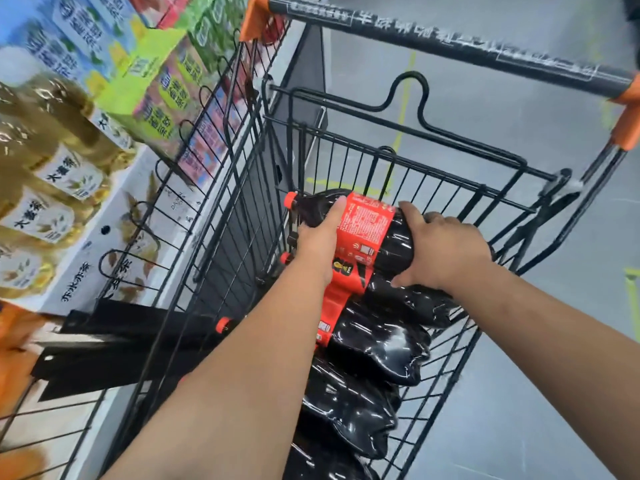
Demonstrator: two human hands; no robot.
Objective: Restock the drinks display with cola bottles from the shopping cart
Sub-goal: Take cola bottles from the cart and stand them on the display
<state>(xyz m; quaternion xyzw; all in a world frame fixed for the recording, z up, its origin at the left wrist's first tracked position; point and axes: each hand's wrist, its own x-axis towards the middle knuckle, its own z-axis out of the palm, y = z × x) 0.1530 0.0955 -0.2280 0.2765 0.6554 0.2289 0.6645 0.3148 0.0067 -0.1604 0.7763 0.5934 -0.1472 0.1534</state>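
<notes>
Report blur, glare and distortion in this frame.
Head view: golden tea bottles at left are motion-blurred; white glare streaks the dark red-labelled cola bottles; the wide lens bends the black wire cart; left hand and right hand look sharp.

We are in a shop, a supermarket's drinks aisle by the look of it. We stand over a black wire shopping cart (450,151) with an orange-capped handle bar (450,39) printed in white characters, and in it a large cola bottle (363,223) with a red cap and label lies on a row of others just like it. To our left goods are stacked in bulk: bright drink cartons (166,98) in repeating designs, shrink-wrapped packs of amber bottled tea (59,174), and printed cardboard cases (114,237) under them. Beneath the cart we see a smooth grey floor (519,375) marked with yellow tape lines (403,109).
</notes>
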